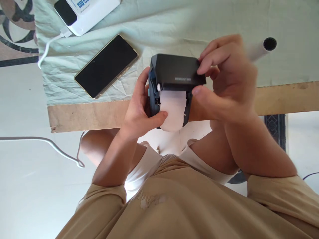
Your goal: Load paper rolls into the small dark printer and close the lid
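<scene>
A small dark portable label printer (152, 109) is held over the front edge of the table, its black lid (178, 68) raised. From under the lid hangs a strip of white paper (173, 109) with a ragged right edge. My left hand (142, 113) is wrapped round the printer's left side, its thumb resting on the paper's edge. With thumb and fingers, my right hand (226, 79) pinches the right end of the lid. The inside of the printer is mostly hidden by the paper and lid.
On the green cloth (94, 23) to the left lies a smartphone (106, 66), screen dark. Behind it sits a white device (92, 16) with a plugged-in cable (48, 44). A white tube (261, 48) with a dark open end lies at right. The wooden table edge (87, 114) runs in front.
</scene>
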Demonstrator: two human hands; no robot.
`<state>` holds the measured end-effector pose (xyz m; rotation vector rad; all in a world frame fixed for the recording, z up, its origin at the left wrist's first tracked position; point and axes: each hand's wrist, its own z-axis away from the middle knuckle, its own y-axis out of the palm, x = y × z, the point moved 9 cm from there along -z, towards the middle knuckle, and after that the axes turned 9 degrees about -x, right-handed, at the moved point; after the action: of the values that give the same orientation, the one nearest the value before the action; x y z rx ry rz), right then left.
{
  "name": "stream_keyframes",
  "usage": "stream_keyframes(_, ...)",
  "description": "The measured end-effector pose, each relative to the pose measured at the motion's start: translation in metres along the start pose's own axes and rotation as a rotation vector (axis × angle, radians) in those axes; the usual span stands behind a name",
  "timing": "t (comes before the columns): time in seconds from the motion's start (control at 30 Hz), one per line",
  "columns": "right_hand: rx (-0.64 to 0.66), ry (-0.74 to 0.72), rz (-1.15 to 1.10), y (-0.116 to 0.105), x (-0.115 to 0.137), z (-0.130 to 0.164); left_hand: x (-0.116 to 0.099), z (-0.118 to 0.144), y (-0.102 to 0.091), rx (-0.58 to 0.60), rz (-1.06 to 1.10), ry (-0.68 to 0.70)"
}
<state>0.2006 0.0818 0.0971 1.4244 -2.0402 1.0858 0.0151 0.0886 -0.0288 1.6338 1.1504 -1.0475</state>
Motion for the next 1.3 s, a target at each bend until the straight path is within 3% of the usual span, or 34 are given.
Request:
stream_keyframes(0.13, 0.019, -0.112, 0.021, 0.003, 0.001, 0.008, 0.0, 0.0, -0.002, -0.014, -0.002, -0.046)
stream_keyframes(0.4, 0.194, -0.035, 0.073, 0.015, -0.009, 0.016, -0.01, -0.004, -0.002, 0.014, 0.034, 0.013)
stream_keyframes(0.47, 0.214, 0.024, 0.024, 0.018, -0.015, 0.018, -0.008, -0.006, 0.0, 0.059, 0.048, 0.029)
stream_keyframes(0.6, 0.135, 0.165, -0.108, 0.019, -0.032, 0.021, -0.013, -0.007, 0.009, 0.231, 0.164, 0.116)
stream_keyframes(0.77, 0.196, 0.281, -0.185, 0.032, -0.049, 0.027, -0.01, -0.01, 0.007, 0.142, 0.122, 0.008)
stream_keyframes(0.93, 0.197, 0.273, -0.167, 0.033, -0.042, 0.021, -0.029, -0.005, 0.009, 0.063, 0.167, -0.13)
stream_keyframes(1.03, 0.196, 0.235, -0.142, 0.03, -0.032, 0.016, -0.029, -0.006, 0.011, 0.095, 0.165, -0.281)
stream_keyframes(1.07, 0.2, 0.207, -0.145, 0.029, -0.029, 0.014, -0.027, -0.01, 0.01, 0.121, 0.194, -0.28)
stream_keyframes(1.13, 0.219, 0.159, -0.155, 0.029, -0.026, 0.013, -0.027, -0.019, 0.008, 0.248, 0.327, -0.139)
stream_keyframes(1.2, 0.23, 0.088, -0.142, 0.031, -0.028, 0.012, -0.016, -0.026, 0.003, 0.308, 0.357, -0.079)
stream_keyframes(1.3, 0.148, -0.155, -0.093, 0.028, -0.025, 0.013, -0.003, -0.018, 0.013, 0.338, 0.342, -0.171)
